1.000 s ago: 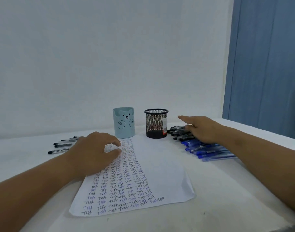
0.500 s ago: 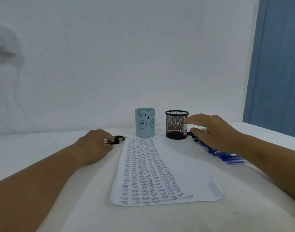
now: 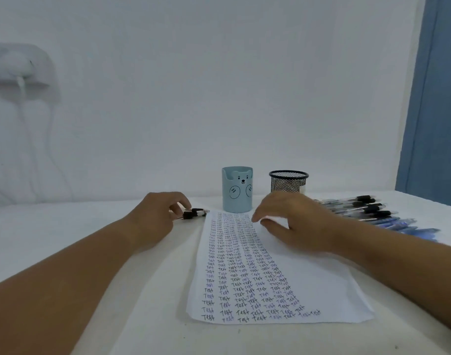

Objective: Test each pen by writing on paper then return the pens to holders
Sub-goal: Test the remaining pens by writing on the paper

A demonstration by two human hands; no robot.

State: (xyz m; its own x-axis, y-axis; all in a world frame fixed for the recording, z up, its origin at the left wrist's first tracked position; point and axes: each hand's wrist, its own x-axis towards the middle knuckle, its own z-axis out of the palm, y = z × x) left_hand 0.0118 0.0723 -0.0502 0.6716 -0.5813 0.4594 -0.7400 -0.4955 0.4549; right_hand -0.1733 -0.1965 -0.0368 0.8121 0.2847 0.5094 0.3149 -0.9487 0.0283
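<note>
A white sheet of paper [image 3: 309,283] covered with rows of the word "Test" lies in the middle of the table. My left hand [image 3: 155,219] grips a bunch of black-capped pens [image 3: 193,213] just left of the sheet's far corner. My right hand [image 3: 296,221] hovers over the sheet's far right part, fingers loosely curled, holding nothing. Behind the sheet stand a light blue bear pen holder [image 3: 236,193] and a black mesh pen holder [image 3: 288,181]. A row of black and blue pens [image 3: 373,213] lies on the table to the right.
The white table [image 3: 65,226] meets a white wall at the back. A blue curtain [image 3: 437,98] hangs at the right. A white wall fixture with cables [image 3: 17,67] sits at the upper left.
My right hand left the pile of pens on the right and moved left over the paper. My left hand still grips the pens beside the sheet. The camera view shifted.
</note>
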